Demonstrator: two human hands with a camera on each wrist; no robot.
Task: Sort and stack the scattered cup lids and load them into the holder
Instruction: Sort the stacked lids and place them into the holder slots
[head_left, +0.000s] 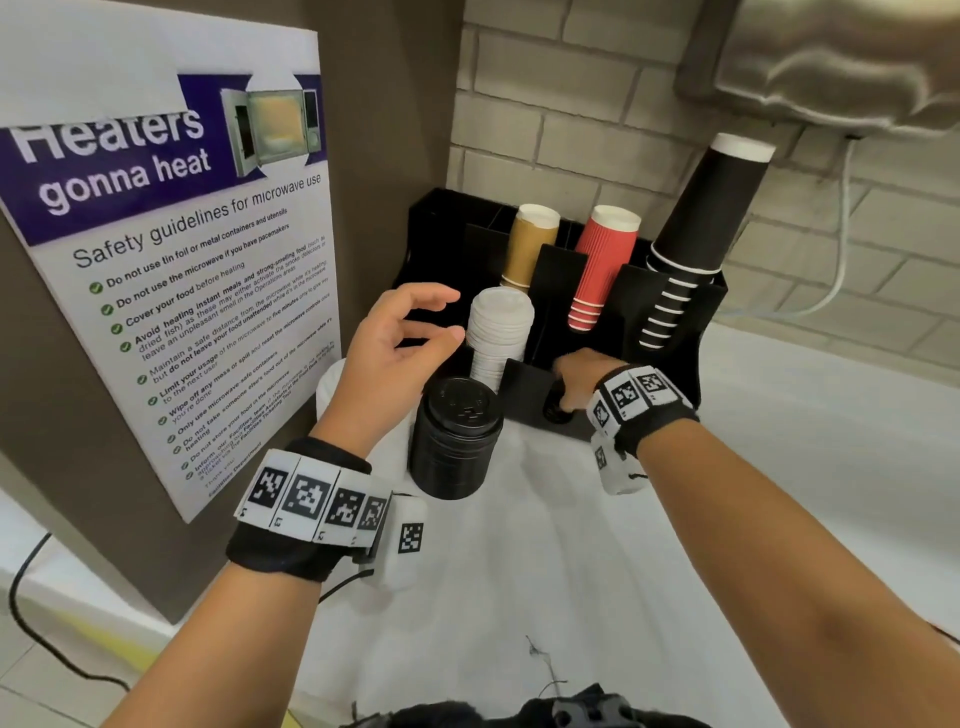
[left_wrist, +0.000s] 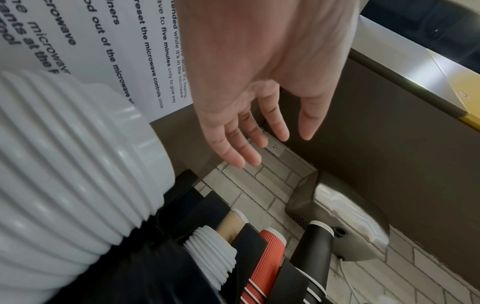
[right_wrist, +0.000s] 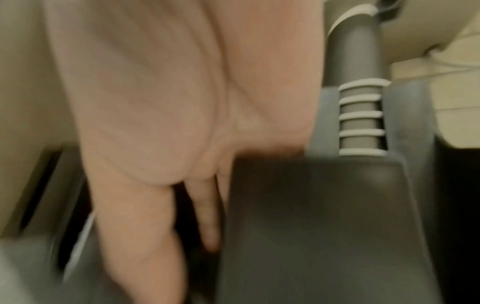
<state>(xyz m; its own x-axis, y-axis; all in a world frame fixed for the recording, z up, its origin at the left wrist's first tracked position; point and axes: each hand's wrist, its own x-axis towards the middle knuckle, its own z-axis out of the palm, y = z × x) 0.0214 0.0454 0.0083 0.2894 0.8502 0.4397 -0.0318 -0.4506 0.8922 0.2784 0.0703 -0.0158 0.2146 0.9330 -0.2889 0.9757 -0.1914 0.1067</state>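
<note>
Two lid stacks (head_left: 501, 332) between left hand (head_left: 395, 353) and right hand (head_left: 576, 382).

poster (head_left: 171, 270), "Heaters gonna heat", "Safety guidelines"

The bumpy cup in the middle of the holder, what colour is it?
Red, with white rims: the ribbed cup stack. The head view shows it best.

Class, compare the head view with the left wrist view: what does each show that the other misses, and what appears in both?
Only the head view shows the stack of black plastic lids standing on the white cloth, and the right hand reaching into the black cup holder. Only the left wrist view shows the open left hand from its palm side. Both show the stack of white plastic lids, the red ribbed paper cups and the microwave safety poster.
</note>
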